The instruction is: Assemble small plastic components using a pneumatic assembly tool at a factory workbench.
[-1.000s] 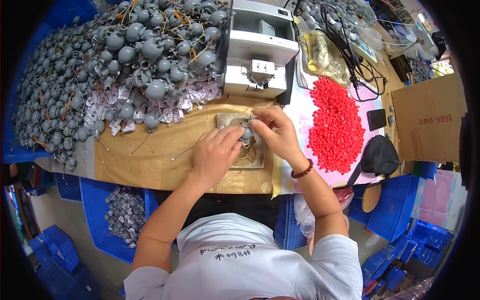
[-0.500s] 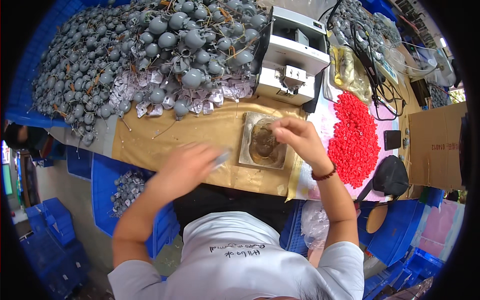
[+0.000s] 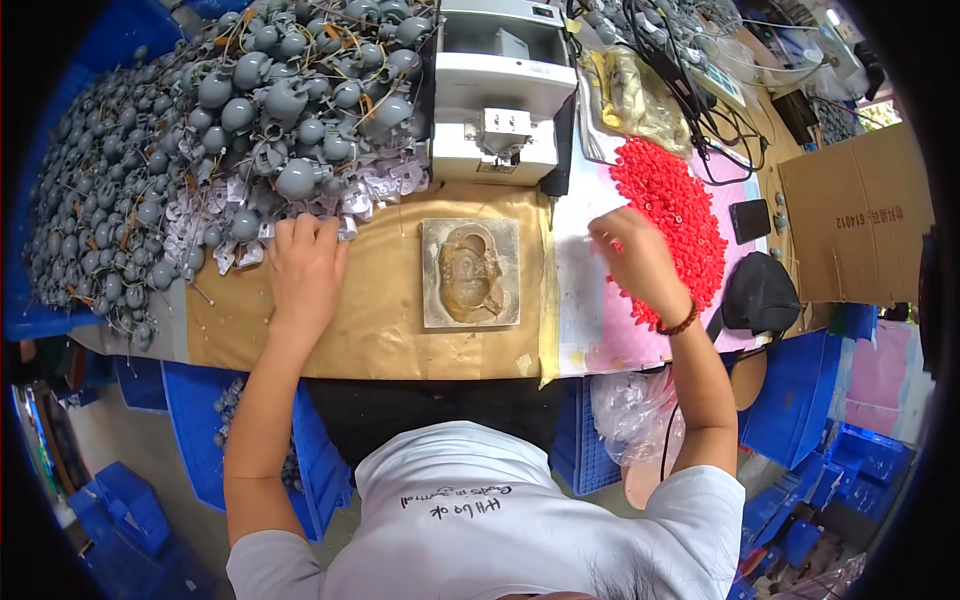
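Observation:
My left hand (image 3: 305, 275) reaches to the near edge of the heap, its fingers bent down onto small white plastic parts (image 3: 240, 250). What its fingertips grip, if anything, is hidden. Above it lie many grey ball-shaped parts (image 3: 300, 180) with thin wires. My right hand (image 3: 640, 260) is at the left side of a pile of small red plastic pieces (image 3: 675, 200), its fingers curled together; anything in them is too small to make out. Between the hands, a square metal block (image 3: 433, 300) with a shaped hollow lies on the brown-covered table; neither hand touches it.
A white machine (image 3: 495, 150) stands behind the block. Black cables (image 3: 700, 130), a phone (image 3: 749, 221), a black cap (image 3: 760, 293) and a cardboard box (image 3: 850, 220) are to the right. Blue crates (image 3: 195, 440) sit below the table's front edge.
My left hand has moved left and away to the white parts; the small grey item at its fingers no longer shows. My right hand has left the metal block for the red pile. The view has shifted right.

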Demonstrator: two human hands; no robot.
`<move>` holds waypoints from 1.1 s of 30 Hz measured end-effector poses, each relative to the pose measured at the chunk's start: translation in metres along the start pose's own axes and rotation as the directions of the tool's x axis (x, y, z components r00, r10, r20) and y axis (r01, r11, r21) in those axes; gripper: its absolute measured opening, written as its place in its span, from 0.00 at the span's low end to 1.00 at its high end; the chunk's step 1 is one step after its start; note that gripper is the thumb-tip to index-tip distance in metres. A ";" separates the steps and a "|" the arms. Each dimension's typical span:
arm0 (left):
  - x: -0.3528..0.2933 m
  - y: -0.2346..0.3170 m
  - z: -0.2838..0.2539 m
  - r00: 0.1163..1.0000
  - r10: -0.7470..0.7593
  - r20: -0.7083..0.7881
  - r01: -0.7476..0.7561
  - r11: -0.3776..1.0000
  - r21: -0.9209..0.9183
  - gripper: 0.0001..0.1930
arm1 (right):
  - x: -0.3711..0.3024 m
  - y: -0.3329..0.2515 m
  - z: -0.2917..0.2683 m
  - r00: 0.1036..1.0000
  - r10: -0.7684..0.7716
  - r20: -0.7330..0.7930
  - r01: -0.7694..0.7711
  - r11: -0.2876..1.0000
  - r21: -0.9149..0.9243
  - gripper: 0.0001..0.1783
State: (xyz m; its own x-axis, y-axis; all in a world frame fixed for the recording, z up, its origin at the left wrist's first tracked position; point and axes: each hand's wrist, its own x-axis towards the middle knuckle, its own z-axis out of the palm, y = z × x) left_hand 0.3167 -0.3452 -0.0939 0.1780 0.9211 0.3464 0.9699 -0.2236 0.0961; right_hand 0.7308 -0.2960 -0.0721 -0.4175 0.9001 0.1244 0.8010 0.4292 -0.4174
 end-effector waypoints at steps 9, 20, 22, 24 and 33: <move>0.005 0.006 0.001 0.996 -0.031 -0.090 0.026 0.998 -0.055 0.14 | 0.018 0.089 0.017 0.994 0.039 0.105 0.000 0.936 -0.351 0.04; -0.006 0.007 0.017 0.998 0.008 -0.060 -0.011 0.999 -0.042 0.13 | 0.016 0.046 0.003 0.994 0.110 0.024 -0.112 0.958 0.264 0.08; -0.008 0.005 0.015 0.998 0.029 -0.050 -0.031 0.998 -0.046 0.13 | 0.012 0.036 0.004 0.980 0.184 0.076 -0.198 0.872 0.448 0.08; -0.009 0.003 0.014 0.998 0.040 -0.046 -0.042 0.998 -0.055 0.13 | 0.010 0.026 0.012 0.964 0.226 0.142 -0.266 0.768 0.583 0.08; 0.002 0.010 0.023 0.999 0.028 -0.047 -0.030 0.999 -0.045 0.15 | 0.012 -0.009 0.042 0.958 0.105 0.266 -0.277 0.570 0.774 0.08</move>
State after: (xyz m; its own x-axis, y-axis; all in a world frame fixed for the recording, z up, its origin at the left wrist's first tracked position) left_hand 0.3301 -0.3384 -0.1143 0.1973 0.8985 0.3921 0.9557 -0.2654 0.1273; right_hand 0.7003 -0.2926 -0.1051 -0.4302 0.8877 -0.1637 0.2397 -0.0625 -0.9688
